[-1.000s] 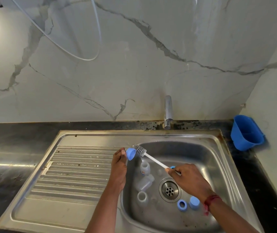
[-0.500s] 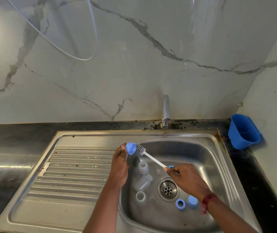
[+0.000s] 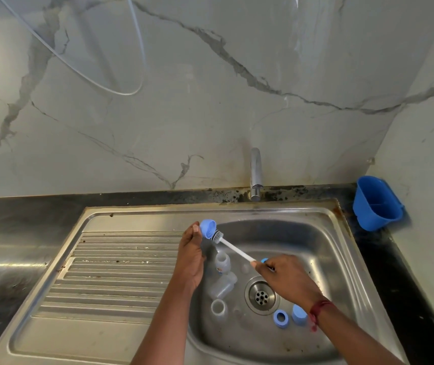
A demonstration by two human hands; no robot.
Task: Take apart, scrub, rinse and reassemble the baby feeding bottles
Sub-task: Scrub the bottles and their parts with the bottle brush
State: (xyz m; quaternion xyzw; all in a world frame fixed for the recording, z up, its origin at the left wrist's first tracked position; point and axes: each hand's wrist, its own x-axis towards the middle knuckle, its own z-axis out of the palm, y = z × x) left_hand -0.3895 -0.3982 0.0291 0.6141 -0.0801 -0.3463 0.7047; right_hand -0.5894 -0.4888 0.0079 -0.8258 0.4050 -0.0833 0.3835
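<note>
Nearest the viewer, on the floor of the steel sink (image 3: 347,262), a blue screw ring (image 3: 281,317) lies open side up beside a blue cap (image 3: 298,314), both just by the right wrist with its red thread (image 3: 318,309). Left of the drain (image 3: 262,295) sits a clear ring (image 3: 218,307). Beyond it a clear bottle (image 3: 222,285) lies on its side, and a second bottle (image 3: 222,263) stands upright with its neck open.

The right hand (image 3: 287,279) curls round the lower end of a brush (image 3: 237,251) with a white handle. Its grey bristles touch the mouth of a blue dome cap (image 3: 208,228), which the left hand (image 3: 191,255) pinches at the fingertips over the basin's left edge, beside the ribbed drainboard (image 3: 113,270).

Farther back stand a chrome tap (image 3: 256,173) and a blue caddy (image 3: 376,204) in the corner.
</note>
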